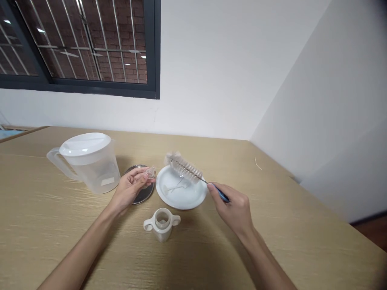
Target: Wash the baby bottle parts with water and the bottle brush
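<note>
My left hand (pixel 133 186) is closed, pinching a small clear piece (pixel 150 172) that looks like a baby bottle nipple. Beneath that hand lies a dark round metal tray (pixel 144 196), partly covered by it. Wrapped round the blue handle of a bottle brush (pixel 186 169), my right hand (pixel 231 203) keeps its pale bristles over a white plate (pixel 181 204). A thin white item (pixel 175 187) lies in the plate; its kind is unclear. Between my forearms a two-handled baby bottle (pixel 163 230) stands upright, its mouth uncovered.
A clear plastic pitcher (pixel 98 171) with a white lid stands at the left, just beyond my left hand. Toward the right of the wooden table (pixel 290 225) lies a thin pale strand (pixel 257 164). A wall and a barred window (pixel 99 44) rise behind the table.
</note>
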{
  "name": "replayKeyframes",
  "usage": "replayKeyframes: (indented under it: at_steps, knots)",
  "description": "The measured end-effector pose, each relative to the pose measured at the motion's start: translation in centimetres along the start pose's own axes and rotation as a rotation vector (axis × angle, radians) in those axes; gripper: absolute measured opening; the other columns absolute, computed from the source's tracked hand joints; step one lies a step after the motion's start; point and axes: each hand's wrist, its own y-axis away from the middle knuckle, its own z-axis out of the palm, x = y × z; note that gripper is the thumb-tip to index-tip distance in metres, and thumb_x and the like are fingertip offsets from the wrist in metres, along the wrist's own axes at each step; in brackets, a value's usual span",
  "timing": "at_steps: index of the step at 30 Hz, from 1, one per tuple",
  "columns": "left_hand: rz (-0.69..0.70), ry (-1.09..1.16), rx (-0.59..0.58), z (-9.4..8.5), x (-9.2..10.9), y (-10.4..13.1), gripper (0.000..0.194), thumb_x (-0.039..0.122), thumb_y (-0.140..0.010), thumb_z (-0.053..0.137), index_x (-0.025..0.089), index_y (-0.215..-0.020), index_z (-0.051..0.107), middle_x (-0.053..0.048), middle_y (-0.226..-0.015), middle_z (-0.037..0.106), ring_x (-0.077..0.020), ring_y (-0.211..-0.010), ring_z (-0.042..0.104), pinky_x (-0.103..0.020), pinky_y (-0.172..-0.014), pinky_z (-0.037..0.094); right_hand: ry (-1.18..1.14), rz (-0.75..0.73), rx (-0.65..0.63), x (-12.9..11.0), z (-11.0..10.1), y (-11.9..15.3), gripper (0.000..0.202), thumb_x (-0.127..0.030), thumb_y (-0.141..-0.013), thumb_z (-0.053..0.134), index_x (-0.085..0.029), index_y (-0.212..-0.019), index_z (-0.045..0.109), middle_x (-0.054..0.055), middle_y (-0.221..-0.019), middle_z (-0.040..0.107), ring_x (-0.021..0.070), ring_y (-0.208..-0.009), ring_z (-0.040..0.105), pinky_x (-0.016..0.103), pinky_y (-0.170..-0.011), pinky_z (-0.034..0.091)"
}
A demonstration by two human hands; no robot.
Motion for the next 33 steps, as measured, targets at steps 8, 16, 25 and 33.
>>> replayKeyframes:
  at_steps: [8,16,25,33]
  knots:
    - [-0.240,0.246,-0.046,0.95,0.39,0.60,0.021,0.030,-0.091,0.068,0.011,-0.095,0.074,-0.015,-0.107,0.075,-0.0145,-0.087,0.073,-0.019,-0.082,0.060,-0.059,-0.123,-0.050,-0.70,0.42,0.32,0.013,-0.021,-0.094,0.060,-0.017,-0.095,0.072,0.004,-0.076,0.074,0.0121,-0.054,0.062,0.024,-0.051,0.046]
    - [-0.231,0.315,-0.082,1.03,0.25,0.71,0.023,0.034,-0.088,0.071,0.014,-0.099,0.071,-0.015,-0.118,0.071,-0.0152,-0.091,0.072,-0.022,-0.083,0.060,-0.063,-0.021,0.008,-0.39,0.02,0.06,0.014,-0.024,-0.094,0.060,-0.018,-0.094,0.073,0.006,-0.085,0.076,0.0170,-0.068,0.069,0.027,-0.061,0.053]
    - [-0.197,0.351,-0.073,0.77,-0.17,0.43,0.026,0.035,-0.077,0.082,0.016,-0.090,0.070,-0.007,-0.097,0.073,-0.0141,-0.085,0.070,-0.021,-0.077,0.059,-0.036,-0.085,-0.023,-0.14,0.14,0.06,0.011,-0.021,-0.094,0.061,-0.017,-0.095,0.072,0.005,-0.080,0.074,0.0138,-0.061,0.065,0.025,-0.057,0.049]
    - [-0.195,0.443,-0.055,0.94,-0.36,0.30,0.026,0.035,-0.076,0.083,0.018,-0.087,0.067,-0.002,-0.088,0.068,-0.0104,-0.077,0.065,-0.020,-0.073,0.058,-0.110,-0.116,-0.056,-0.86,0.14,0.30,0.011,-0.018,-0.094,0.060,-0.017,-0.096,0.071,0.003,-0.076,0.072,0.0113,-0.056,0.061,0.024,-0.052,0.045]
